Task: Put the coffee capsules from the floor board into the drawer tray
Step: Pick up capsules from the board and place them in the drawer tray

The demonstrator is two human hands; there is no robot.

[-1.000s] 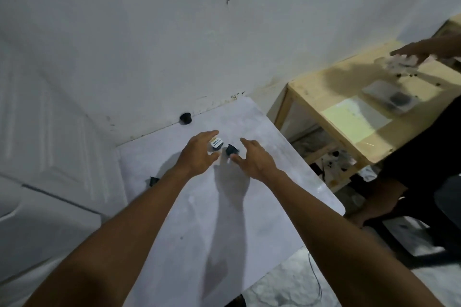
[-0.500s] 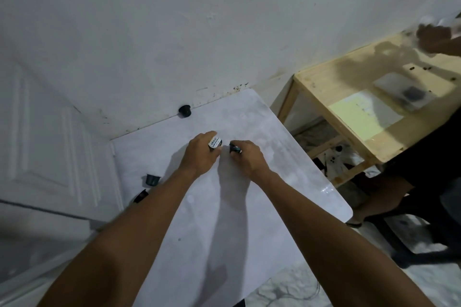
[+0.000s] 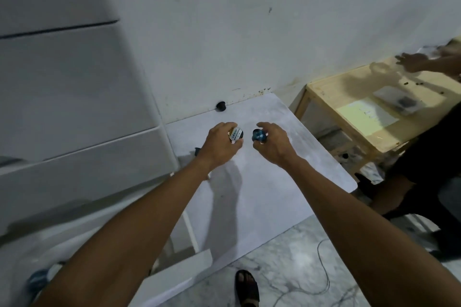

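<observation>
My left hand (image 3: pixel 219 147) grips a dark capsule with a white printed lid (image 3: pixel 236 134), raised above the pale floor board (image 3: pixel 262 192). My right hand (image 3: pixel 273 146) pinches a blue-lidded capsule (image 3: pixel 258 135) just to its right; the two capsules are a little apart. One black capsule (image 3: pixel 221 106) sits at the board's far edge against the wall. Another dark capsule (image 3: pixel 197 151) peeks out behind my left wrist. At the lower left, the white drawer (image 3: pixel 179 274) stands open, with a blurred blue capsule (image 3: pixel 37 281) in it.
White drawer fronts (image 3: pixel 74 107) fill the left side. A wooden stool-like table (image 3: pixel 374 117) stands to the right, with another person's hand (image 3: pixel 414 61) over it and their dark-clothed legs (image 3: pixel 424 182) beside the board. A sandalled foot (image 3: pixel 247 286) and a thin cable (image 3: pixel 321 271) lie on the marble floor.
Both hands have lifted off the board with their capsules and drawn slightly apart. The view has swung so the drawers now fill the left side and the open drawer shows below.
</observation>
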